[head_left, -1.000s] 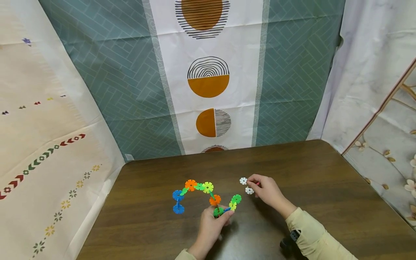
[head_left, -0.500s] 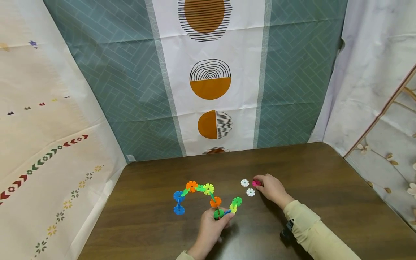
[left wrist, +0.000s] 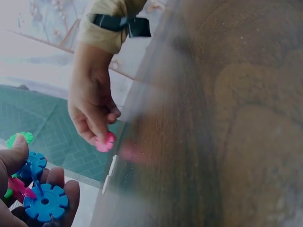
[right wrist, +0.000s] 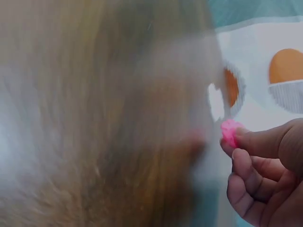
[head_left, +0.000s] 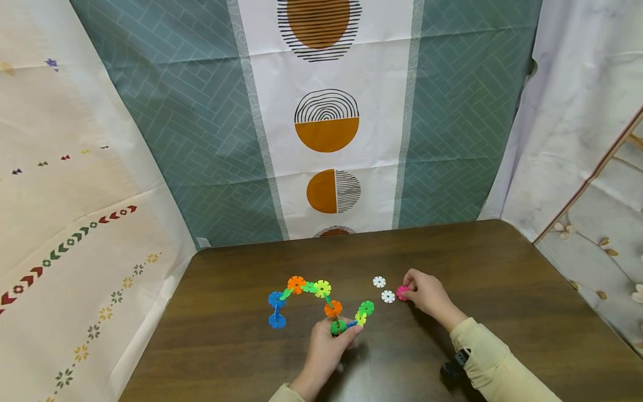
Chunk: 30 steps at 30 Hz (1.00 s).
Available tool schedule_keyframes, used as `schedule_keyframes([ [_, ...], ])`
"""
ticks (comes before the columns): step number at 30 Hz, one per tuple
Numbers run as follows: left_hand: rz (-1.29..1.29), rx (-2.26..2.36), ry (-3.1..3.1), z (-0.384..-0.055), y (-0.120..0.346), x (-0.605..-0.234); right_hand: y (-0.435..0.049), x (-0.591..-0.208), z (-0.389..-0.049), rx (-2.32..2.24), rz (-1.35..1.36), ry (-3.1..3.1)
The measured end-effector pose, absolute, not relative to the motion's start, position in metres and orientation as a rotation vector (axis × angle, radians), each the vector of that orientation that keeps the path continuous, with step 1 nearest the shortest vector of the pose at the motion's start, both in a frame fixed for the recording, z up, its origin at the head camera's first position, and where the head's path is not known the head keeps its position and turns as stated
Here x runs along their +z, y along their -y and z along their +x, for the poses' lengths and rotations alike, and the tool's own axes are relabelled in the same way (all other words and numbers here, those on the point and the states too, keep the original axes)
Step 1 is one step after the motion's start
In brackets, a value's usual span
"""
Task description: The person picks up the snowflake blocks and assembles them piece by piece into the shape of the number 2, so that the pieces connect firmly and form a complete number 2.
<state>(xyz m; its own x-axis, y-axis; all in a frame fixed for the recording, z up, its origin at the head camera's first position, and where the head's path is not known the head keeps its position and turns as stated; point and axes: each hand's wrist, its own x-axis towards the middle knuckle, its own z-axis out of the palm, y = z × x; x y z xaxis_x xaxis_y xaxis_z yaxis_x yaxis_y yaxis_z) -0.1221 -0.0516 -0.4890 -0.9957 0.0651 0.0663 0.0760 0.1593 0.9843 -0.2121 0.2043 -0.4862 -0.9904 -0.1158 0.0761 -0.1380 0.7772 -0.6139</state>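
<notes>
In the head view, my right hand (head_left: 429,295) pinches a pink snowflake disc (head_left: 402,293) between thumb and fingers. The same disc (right wrist: 230,133) shows at the fingertips in the right wrist view, above the table surface. My left hand (head_left: 324,349) grips a chain of interlocked snowflake discs near its right part. Blue discs (head_left: 277,320) end the chain on the left, and orange (head_left: 296,285), yellow and green discs follow. Blue discs (left wrist: 45,202) and a pink piece (left wrist: 20,187) sit among the left fingers in the left wrist view.
Two white snowflake discs (head_left: 388,296) lie on the brown table (head_left: 241,363), just left of the right hand. Patterned cloth (head_left: 211,139) hangs behind the table, with more cloth along both sides.
My right hand has moved slightly right, away from the white discs. The pink disc, mostly hidden a second ago, now shows its face. The left hand keeps its grip on the chain.
</notes>
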Motion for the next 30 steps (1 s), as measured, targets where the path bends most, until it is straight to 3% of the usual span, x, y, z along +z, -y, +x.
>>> schedule_keyframes([
  [14,-0.145,-2.045,2.382,-0.122,0.049,-0.487,-0.188,-0.447,-0.16,1.697,0.519,2.684],
  [30,-0.239,-1.862,2.488,-0.119,0.045,-0.484,-0.169,-0.428,-0.142,1.644,0.555,2.58],
])
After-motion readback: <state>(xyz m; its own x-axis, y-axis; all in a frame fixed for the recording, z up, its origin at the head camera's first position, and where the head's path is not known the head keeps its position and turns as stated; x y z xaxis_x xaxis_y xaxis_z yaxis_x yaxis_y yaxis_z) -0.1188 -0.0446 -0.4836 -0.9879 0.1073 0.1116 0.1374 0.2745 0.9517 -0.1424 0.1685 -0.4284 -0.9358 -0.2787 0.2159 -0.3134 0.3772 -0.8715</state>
